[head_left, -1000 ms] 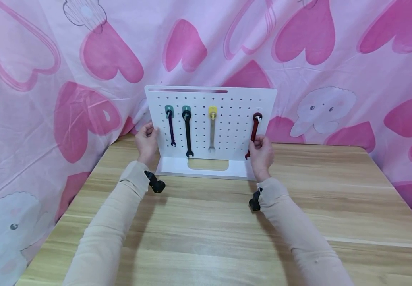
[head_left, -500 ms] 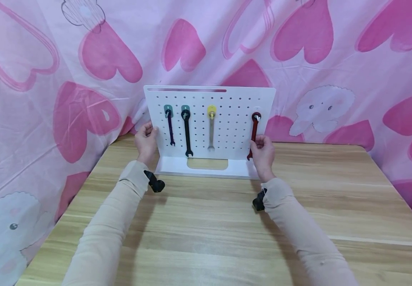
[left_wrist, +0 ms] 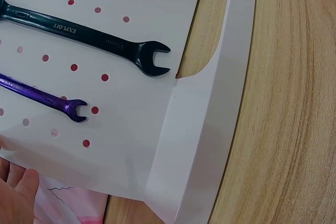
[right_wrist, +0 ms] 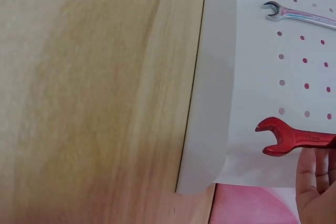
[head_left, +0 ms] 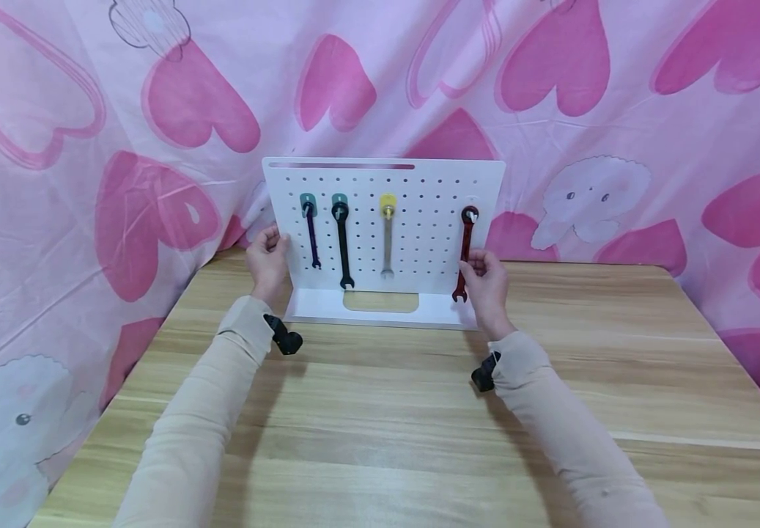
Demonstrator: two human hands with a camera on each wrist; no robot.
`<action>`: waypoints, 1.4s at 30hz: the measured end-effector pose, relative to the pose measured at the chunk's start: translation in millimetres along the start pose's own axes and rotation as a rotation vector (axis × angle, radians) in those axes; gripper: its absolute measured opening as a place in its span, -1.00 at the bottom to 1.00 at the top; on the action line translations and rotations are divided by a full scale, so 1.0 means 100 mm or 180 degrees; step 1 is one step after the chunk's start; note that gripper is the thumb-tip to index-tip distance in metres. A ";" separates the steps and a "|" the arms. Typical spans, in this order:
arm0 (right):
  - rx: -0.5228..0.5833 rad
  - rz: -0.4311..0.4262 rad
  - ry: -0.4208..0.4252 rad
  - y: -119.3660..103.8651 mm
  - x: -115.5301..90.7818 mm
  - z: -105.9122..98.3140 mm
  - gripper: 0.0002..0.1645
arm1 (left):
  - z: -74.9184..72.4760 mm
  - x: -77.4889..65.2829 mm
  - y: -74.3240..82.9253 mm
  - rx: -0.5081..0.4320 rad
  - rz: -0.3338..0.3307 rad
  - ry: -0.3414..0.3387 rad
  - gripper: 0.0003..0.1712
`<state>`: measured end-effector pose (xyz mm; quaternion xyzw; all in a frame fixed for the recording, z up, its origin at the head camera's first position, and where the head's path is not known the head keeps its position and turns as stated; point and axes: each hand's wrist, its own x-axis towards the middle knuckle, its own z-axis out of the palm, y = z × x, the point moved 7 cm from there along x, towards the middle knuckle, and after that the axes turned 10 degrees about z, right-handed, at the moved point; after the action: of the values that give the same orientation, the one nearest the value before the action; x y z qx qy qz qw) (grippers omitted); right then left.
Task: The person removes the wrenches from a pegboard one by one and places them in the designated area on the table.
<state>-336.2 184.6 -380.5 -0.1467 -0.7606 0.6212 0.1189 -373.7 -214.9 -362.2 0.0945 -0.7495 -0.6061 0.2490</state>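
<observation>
Fingers of the right hand [head_left: 487, 287] pinch the red wrench [head_left: 466, 240] at its lower shaft, ring end on its hook; those of the left hand [head_left: 266, 265] hold the pegboard's [head_left: 435, 282] left edge. Pegboard stands on the table [head_left: 380, 411]. Purple wrench [head_left: 312, 238], dark wrench [head_left: 343, 253], silver wrench [head_left: 388, 242] hang leftward. Behind: pink cloth [head_left: 386, 29].

Long pale beige sleeves [head_left: 185, 418] cover both arms, a small black device [head_left: 285, 338] at each wrist.

Right hand [right_wrist: 315, 190] at red wrench [right_wrist: 291, 137]
</observation>
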 end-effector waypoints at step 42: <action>-0.0103 0.0080 -0.0485 -0.12 -0.15 -0.07 -0.74 | 0.00 0.02 -0.06 -0.0018 -0.0022 -0.0056 -0.66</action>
<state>-320.7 183.2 -367.6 -0.1105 -0.7755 0.6196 0.0506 -376.0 -216.9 -367.2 0.0911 -0.7496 -0.6099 0.2406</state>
